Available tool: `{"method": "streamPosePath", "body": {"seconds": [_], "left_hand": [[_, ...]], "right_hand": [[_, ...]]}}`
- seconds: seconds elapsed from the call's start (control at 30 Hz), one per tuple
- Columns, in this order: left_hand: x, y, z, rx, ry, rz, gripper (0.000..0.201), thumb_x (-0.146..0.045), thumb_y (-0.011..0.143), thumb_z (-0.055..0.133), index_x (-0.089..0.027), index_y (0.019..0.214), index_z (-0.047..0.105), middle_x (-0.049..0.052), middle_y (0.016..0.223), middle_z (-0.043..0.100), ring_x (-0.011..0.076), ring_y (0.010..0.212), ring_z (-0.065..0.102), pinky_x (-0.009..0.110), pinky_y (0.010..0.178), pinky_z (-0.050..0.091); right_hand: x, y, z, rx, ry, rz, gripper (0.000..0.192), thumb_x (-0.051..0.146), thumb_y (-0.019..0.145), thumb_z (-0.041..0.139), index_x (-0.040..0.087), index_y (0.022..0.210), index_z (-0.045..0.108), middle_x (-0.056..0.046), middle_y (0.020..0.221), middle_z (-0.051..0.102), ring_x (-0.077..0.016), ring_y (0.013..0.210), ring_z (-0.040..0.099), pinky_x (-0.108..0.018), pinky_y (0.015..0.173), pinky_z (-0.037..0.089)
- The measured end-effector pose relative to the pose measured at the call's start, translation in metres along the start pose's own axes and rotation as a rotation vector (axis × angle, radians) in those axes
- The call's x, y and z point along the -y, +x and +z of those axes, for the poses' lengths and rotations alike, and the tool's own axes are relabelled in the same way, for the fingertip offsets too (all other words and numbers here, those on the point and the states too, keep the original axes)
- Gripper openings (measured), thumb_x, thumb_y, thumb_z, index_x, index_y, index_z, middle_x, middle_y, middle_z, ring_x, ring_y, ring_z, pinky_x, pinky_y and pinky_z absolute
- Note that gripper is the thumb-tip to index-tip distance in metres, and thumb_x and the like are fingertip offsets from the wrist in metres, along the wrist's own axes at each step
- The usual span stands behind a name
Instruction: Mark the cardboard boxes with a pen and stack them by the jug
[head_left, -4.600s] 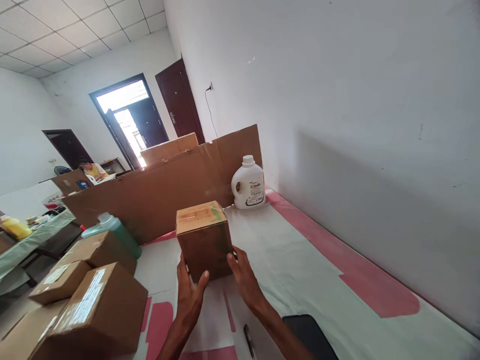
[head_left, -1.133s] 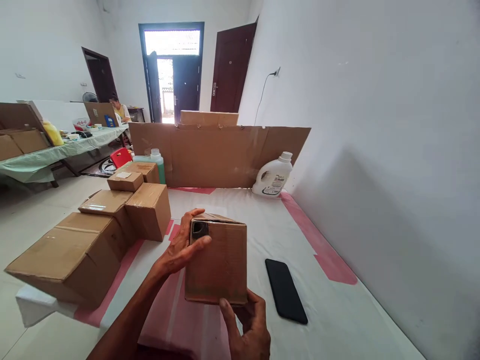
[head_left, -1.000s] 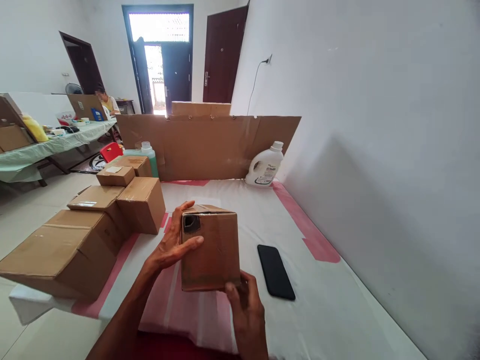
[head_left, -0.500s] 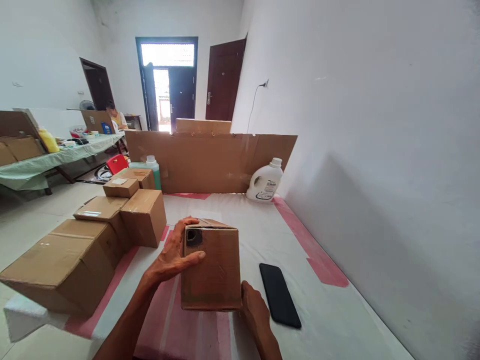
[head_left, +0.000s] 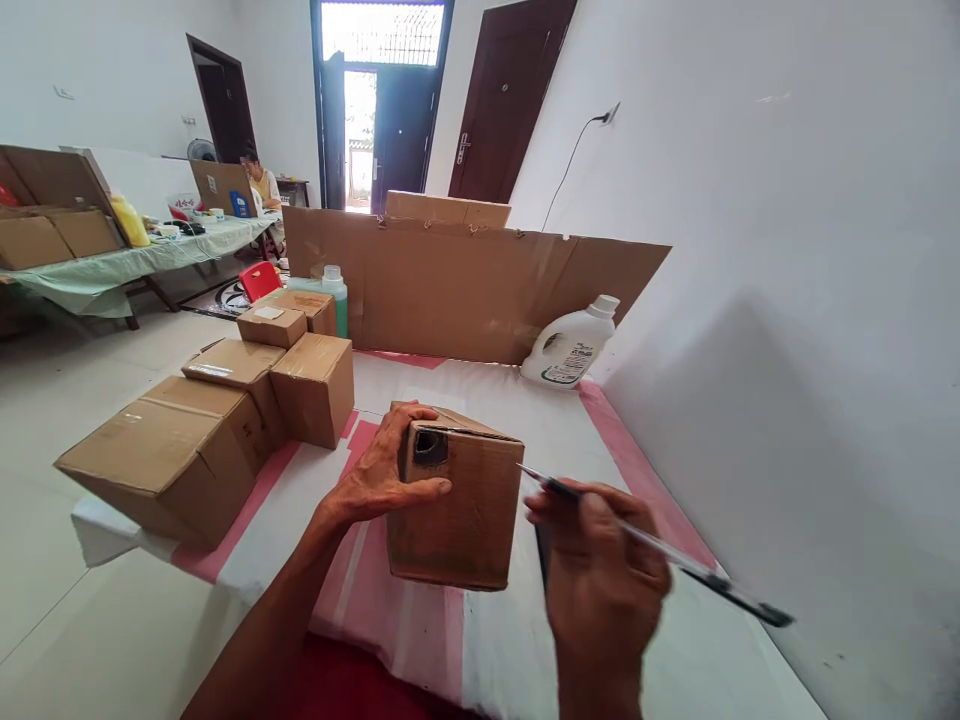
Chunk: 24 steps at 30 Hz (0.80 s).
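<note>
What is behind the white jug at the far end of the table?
Behind the jug stands a cardboard sheet, with the wall beside it. The sheet's base there is hidden.

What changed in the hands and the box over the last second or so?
The right hand let go of the small box and now holds a pen beside it. The left hand kept its grip on the box's left top edge; the stacked boxes stayed put.

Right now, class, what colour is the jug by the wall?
White jug, seen in the head view.
</note>
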<state>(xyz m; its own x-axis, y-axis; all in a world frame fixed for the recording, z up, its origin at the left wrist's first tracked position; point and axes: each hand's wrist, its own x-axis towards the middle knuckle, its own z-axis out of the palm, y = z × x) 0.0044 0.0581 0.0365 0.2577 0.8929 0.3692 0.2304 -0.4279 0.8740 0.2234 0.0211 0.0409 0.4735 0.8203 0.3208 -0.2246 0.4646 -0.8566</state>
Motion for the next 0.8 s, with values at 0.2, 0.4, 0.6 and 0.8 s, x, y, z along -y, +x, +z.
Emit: {"method": "streamPosePath", "body": {"seconds": [0.2,0.4,0.6,0.8], "left_hand": [[-0.001,-0.002,-0.001,-0.012,0.005,0.038,0.068,-0.029,0.076,0.082,-0.027,0.135,0.048,0.009,0.147,0.047,0.0300,0.140,0.045,0.047,0.120,0.036],[0.000,-0.002,0.002,-0.051,0.013,0.046,0.068,-0.031,0.075,0.084,-0.028,0.134,0.049,0.009,0.147,0.047,0.0304,0.137,0.048,0.046,0.117,0.041],[0.002,-0.004,-0.002,-0.012,-0.006,0.017,0.069,-0.032,0.076,0.083,-0.029,0.137,0.048,0.009,0.149,0.048,0.0311,0.138,0.048,0.048,0.117,0.040],[0.003,-0.004,-0.006,-0.029,-0.032,-0.057,0.066,-0.039,0.081,0.079,-0.030,0.137,0.047,0.007,0.154,0.042,0.0322,0.141,0.047,0.046,0.113,0.046]], "right_hand": [[-0.020,-0.016,0.039,0.413,-0.144,-0.124,0.008,0.031,0.095,0.067,0.023,0.096,0.071,-0.004,0.101,0.075,-0.0199,0.095,0.071,-0.036,0.088,0.057],[-0.019,-0.012,0.035,0.511,-0.183,-0.166,0.010,0.028,0.097,0.065,0.023,0.089,0.069,-0.002,0.092,0.072,-0.0159,0.083,0.067,-0.030,0.079,0.055],[-0.006,0.020,0.015,0.284,-0.022,0.076,0.025,0.042,0.091,0.072,0.021,0.086,0.059,-0.005,0.097,0.073,-0.0109,0.061,0.058,-0.022,0.049,0.041],[-0.036,0.079,-0.058,0.319,-0.824,0.174,0.041,0.061,0.091,0.053,0.021,0.081,0.055,-0.002,0.077,0.066,-0.0135,0.060,0.055,-0.024,0.053,0.039]]}}
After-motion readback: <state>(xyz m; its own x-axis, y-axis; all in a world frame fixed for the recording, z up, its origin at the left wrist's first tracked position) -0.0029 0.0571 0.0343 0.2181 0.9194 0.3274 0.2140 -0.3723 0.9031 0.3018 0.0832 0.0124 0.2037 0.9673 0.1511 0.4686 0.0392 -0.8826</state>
